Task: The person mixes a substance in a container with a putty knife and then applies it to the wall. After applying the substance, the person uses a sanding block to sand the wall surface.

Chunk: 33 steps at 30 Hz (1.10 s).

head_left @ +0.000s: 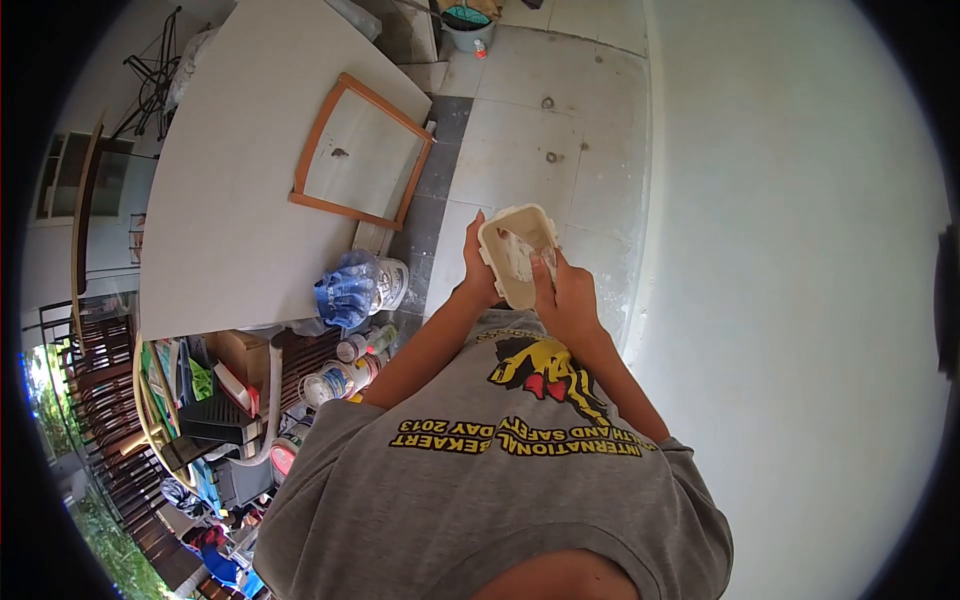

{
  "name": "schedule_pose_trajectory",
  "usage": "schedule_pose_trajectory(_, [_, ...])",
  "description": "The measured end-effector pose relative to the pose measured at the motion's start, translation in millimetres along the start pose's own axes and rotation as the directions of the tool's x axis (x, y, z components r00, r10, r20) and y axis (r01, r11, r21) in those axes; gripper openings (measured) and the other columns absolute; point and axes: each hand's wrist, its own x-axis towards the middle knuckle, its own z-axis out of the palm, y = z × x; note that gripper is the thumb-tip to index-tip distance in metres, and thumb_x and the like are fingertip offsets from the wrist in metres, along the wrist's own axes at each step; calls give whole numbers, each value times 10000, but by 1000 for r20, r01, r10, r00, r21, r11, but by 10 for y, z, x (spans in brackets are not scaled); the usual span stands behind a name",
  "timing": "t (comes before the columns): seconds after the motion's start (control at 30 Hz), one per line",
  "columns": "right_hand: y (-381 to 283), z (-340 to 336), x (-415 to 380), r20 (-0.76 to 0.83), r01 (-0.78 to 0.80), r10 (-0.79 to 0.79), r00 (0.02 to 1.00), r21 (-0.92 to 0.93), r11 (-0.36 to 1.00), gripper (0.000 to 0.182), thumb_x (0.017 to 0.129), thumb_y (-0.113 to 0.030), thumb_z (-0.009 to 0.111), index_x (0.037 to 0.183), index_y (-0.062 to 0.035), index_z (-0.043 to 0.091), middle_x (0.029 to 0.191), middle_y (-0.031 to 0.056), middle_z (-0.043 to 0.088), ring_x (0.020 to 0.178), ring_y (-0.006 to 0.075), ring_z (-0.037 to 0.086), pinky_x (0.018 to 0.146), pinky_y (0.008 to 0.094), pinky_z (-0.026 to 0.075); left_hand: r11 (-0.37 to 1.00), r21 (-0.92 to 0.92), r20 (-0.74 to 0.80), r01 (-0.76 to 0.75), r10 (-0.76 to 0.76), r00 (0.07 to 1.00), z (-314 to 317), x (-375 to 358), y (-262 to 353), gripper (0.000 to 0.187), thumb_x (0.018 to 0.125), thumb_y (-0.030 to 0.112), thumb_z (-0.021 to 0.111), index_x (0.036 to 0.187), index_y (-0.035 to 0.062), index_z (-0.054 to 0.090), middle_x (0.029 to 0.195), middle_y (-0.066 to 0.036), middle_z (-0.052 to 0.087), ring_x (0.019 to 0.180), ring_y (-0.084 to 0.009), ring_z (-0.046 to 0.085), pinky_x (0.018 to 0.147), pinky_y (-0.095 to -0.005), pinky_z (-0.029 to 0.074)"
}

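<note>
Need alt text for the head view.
A person in a grey T-shirt holds a beige container with white material inside, left hand at its side, right hand at its rim. An orange-framed panel and a blue bag are to the left; a pale wall fills the right.

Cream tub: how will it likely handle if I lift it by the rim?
The tub looks light for its size, being mostly hollow. It is probably fairly stiff; its walls look unbent between left hand and right hand. White material inside might shift if it tips.
</note>
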Motion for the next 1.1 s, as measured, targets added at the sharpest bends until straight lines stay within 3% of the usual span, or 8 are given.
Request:
schedule_pose_trajectory(0.1, [119,-52,284,-5,-28,28,1000,18,999,286,1009,-186,540,1016,94,597,580,229,584,513,421,603,489,470,457,998,12,46,54,-54,997,-11,312,99,794,933,715,311,1353,88,557,1251,-161,633,1116,-320,648,957,-461,538])
schedule_pose_trajectory(0.2, [235,-103,592,4,-47,47,999,-36,998,278,1003,-181,551,1017,93,598,575,229,582,510,420,604,487,469,459,993,69,32,97,-99,995,70,678,231,797,935,717,300,1350,90,563,1248,-156,640,1110,-321,649,952,-456,539])
schedule_pose_trajectory(0.3, [305,-154,958,-64,-69,63,996,-90,994,273,1001,-178,553,1006,90,601,572,228,582,512,418,607,487,470,463,978,-23,159,208,-202,966,113,1168,386,834,915,716,316,1362,49,541,1248,-239,616,1147,-409,612,997,-518,496])
schedule_pose_trajectory(0.5, [419,-303,1928,-168,-163,142,976,-122,979,267,1003,-179,550,972,80,608,566,222,581,511,413,610,487,468,468,936,149,60,318,-330,942,569,2084,983,832,906,720,321,1361,61,546,1261,-208,622,1141,-380,619,988,-501,503])
schedule_pose_trajectory(0.6, [430,-334,2348,-236,-251,222,946,-102,963,255,1002,-176,551,966,70,610,571,220,585,514,409,614,488,465,467,910,15,195,414,-409,891,694,2529,1246,831,896,717,317,1359,67,552,1266,-201,622,1148,-367,620,990,-491,505])
schedule_pose_trajectory(0.7, [443,-366,2716,-320,-294,253,913,-88,952,243,999,-172,558,958,62,609,576,222,589,515,408,617,485,467,465,907,110,217,407,-421,880,874,2868,1483,833,887,714,313,1354,70,560,1265,-203,623,1144,-375,622,994,-492,503])
schedule_pose_trajectory(0.9, [480,-313,3027,-495,-362,235,837,-178,915,209,987,-163,574,967,41,617,588,223,598,522,410,621,487,468,472,782,236,280,577,-623,730,1000,3476,1598,826,878,706,326,1331,64,580,1242,-205,638,1126,-378,632,984,-496,501])
schedule_pose_trajectory(1.1, [627,-591,3370,-555,-416,253,792,-188,890,180,979,-155,581,983,20,624,594,212,611,533,404,629,499,468,482,741,319,146,591,-655,742,1393,3931,1573,817,890,704,322,1306,62,609,1189,-163,676,1061,-330,665,923,-449,536])
